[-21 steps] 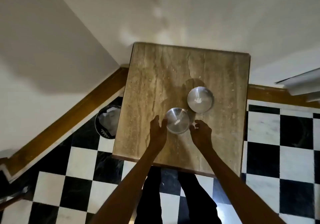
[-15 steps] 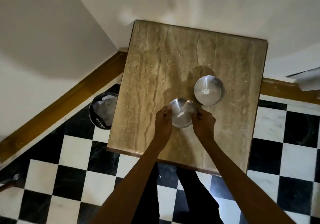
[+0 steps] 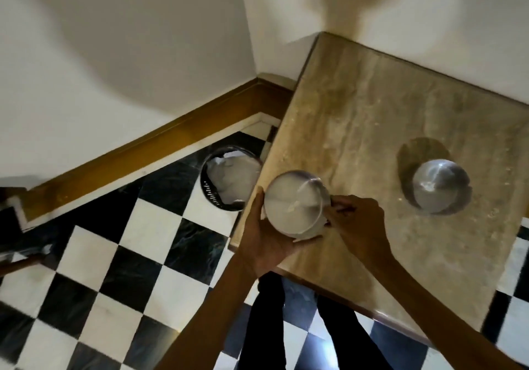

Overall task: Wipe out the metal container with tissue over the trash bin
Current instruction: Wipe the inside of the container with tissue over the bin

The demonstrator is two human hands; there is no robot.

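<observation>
A round metal container is lifted off the table, held over the table's left edge with its pale inside facing up. My left hand cups it from below and the left. My right hand pinches its right rim; whether it also holds tissue is unclear. The black mesh trash bin stands on the floor just left of the container, with white paper in it.
A second metal container sits on the stone-topped table to the right. The table fills a wall corner. Checkered floor lies to the left, and my legs stand at the table's near edge.
Both hands closed on the nearer container and lifted it from the tabletop toward the left edge, beside the bin. The view swung left and closer.
</observation>
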